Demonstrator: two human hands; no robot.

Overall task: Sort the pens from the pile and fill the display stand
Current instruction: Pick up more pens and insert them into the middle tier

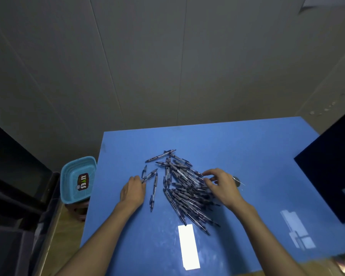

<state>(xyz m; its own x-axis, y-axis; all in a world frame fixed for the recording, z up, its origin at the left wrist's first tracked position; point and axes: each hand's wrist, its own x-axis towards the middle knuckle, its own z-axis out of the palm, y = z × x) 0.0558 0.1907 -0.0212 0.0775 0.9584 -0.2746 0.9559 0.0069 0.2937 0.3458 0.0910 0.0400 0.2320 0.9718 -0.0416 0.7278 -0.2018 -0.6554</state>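
Both bare forearms enter from the near edge and reach forward over the glossy blue desk point(247, 148). On the desk between them, a bright white rectangular reflection point(188, 247) lies nearest the viewer.

A pile of dark, slim retractable pens point(187, 188) occupies the middle of the desk. Most pens in its near half lie roughly parallel, their long axes running from far-left to near-right; those at the far end fan out at mixed angles. Which end is the tip cannot be made out.

A single dark pen point(154, 191) lies apart, left of the pile, long axis almost straight toward and away from the viewer. Two short loose pens point(147, 174) lie just beyond it, angled.

The left hand point(133, 191) rests palm-down left of the single pen, its grip relaxed, the fingertips touching the near end of one loose pen; nothing is clasped.

The right hand point(220, 186) lies on the right flank of the pile, fingers curled down into the pens; whether the grip has closed on any one pen cannot be determined.

A small round metallic object point(237, 179) sits just beyond the right hand. A turquoise plastic basket point(68, 176) stands off the desk's left edge. A dark panel point(331, 172) occupies the right.
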